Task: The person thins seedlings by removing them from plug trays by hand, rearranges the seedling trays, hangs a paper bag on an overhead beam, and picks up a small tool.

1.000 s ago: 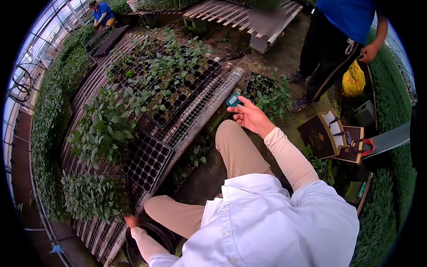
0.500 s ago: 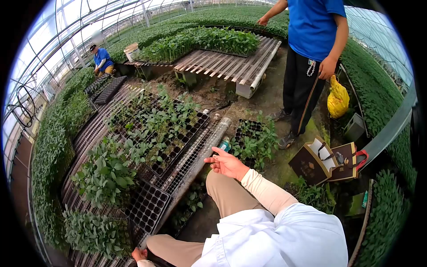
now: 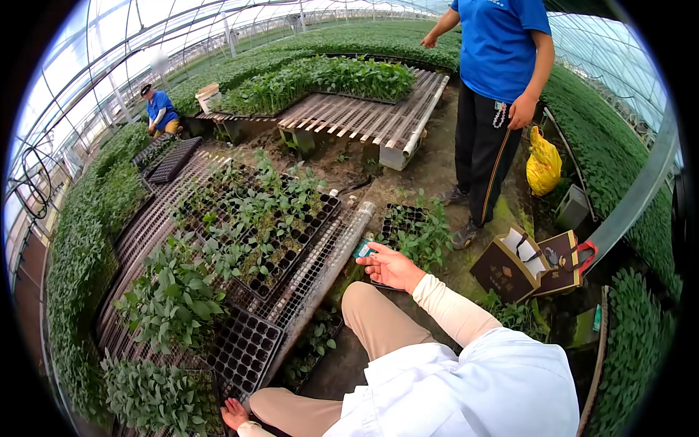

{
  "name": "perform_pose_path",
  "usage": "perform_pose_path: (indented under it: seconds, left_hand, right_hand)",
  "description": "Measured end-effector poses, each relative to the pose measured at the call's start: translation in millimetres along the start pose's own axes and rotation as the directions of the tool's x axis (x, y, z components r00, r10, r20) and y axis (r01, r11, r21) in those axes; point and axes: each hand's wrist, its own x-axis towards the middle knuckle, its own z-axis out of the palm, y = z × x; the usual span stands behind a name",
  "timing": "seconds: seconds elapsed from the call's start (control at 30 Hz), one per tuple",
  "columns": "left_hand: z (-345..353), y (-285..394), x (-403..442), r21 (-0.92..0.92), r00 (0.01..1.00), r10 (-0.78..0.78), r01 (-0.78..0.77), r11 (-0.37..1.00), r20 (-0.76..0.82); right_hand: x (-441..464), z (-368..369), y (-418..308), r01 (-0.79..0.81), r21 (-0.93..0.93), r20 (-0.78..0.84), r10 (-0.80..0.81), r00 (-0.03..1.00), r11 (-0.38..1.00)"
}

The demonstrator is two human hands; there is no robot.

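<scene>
Leafy green seedlings (image 3: pixel 156 397): densely packed in a rectangular black plastic tray (image 3: pixel 215 397) at the near left end of the low brown slatted bench (image 3: pixel 149 229), just beside the left hand.
Leaves and stems: soft, probably easy to crush or snap.
Tray handling: likely weighty if the growing mix is damp; thin walls may flex, and wet plastic could slip.
Where to take hold: best under 2 opposite rims, palms beneath the base, fingers clear of the foliage.
Left hand (image 3: pixel 234 414): grip opened out, fingers parted near the tray's edge, nothing seen in it; I cannot tell whether it touches.
Right hand (image 3: pixel 397 268): palm up, grip loose with fingers slightly bent, apparently holding nothing; a small teal item (image 3: pixel 364 249) shows just past the fingertips, contact unclear.
Black plastic grid of round cells (image 3: pixel 244 349): on the bench beside the seedlings, probably light and bendy.
Hidden: the tray's base and most of its rim, under leaves; part of the teal item, behind the right hand.
Cut off: the blue-shirted standing co-worker (image 3: pixel 502 54), above the shoulders.
</scene>
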Motion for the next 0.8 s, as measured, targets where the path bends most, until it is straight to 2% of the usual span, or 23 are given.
perform_pose_path:
  seconds: [0.17, 0.3, 0.4, 0.5, 0.57, 0.63, 0.67, 0.7, 0.73, 0.77, 0.8]
  left_hand:
    - [4.1, 1.3, 8.0, -0.038, 0.998, 0.063, -0.063, 0.997, 0.011]
    - [0.0, 9.9, 18.1, -0.130, 0.998, -0.032, 0.040, 0.991, 0.060]
    - [4.0, 8.9, 34.5, -0.191, 0.999, -0.017, 0.024, 0.981, 0.039]
    - [17.9, 8.6, 33.7, -0.170, 0.995, 0.054, -0.067, 0.983, -0.080]
    - [11.5, 12.1, 42.2, -0.182, 0.998, 0.047, -0.053, 0.982, -0.034]
    - [19.5, 15.4, 48.2, -0.167, 0.996, 0.080, -0.083, 0.982, -0.025]
    - [25.6, 13.5, 48.0, -0.026, 0.989, 0.147, -0.147, 0.989, -0.010]
    - [29.5, 12.4, 50.3, 0.219, 0.956, 0.284, -0.294, 0.930, 0.078]
    - [30.8, 12.7, 54.2, 0.448, 0.887, 0.419, -0.461, 0.766, 0.196]
    - [32.9, 19.7, 59.8, 0.620, 0.651, 0.562, -0.731, 0.284, 0.510]
    - [34.2, 16.2, 66.4, 0.474, 0.811, 0.556, -0.567, 0.674, 0.179]
  right_hand:
    - [6.1, -2.8, 1.0, 0.002, 0.020, -0.011, -0.001, 1.000, 1.000]
    - [10.3, -9.1, 6.9, -0.005, 0.011, 0.000, 0.005, 1.000, 1.000]
    - [23.1, 1.7, -5.8, -0.022, -0.107, -0.014, 0.020, 1.000, 0.994]
    - [59.6, 32.5, -72.9, 0.039, -0.295, 0.032, -0.031, 0.999, 0.955]
    - [97.6, 46.5, -131.0, 0.151, -0.428, 0.017, -0.159, 0.987, 0.891]
    - [128.2, 66.2, -195.5, 0.188, -0.573, -0.016, -0.240, 0.971, 0.798]
    - [139.9, 78.4, -224.2, 0.225, -0.584, -0.002, -0.278, 0.961, 0.780]
    - [140.8, 98.9, -248.3, 0.248, -0.614, -0.014, -0.325, 0.946, 0.749]
    - [147.6, 111.2, -269.5, 0.275, -0.629, -0.006, -0.359, 0.933, 0.727]
    - [145.1, 126.6, -283.2, 0.279, -0.684, -0.015, -0.395, 0.918, 0.674]
    - [142.7, 139.3, -290.9, 0.275, -0.695, -0.039, -0.417, 0.908, 0.665]
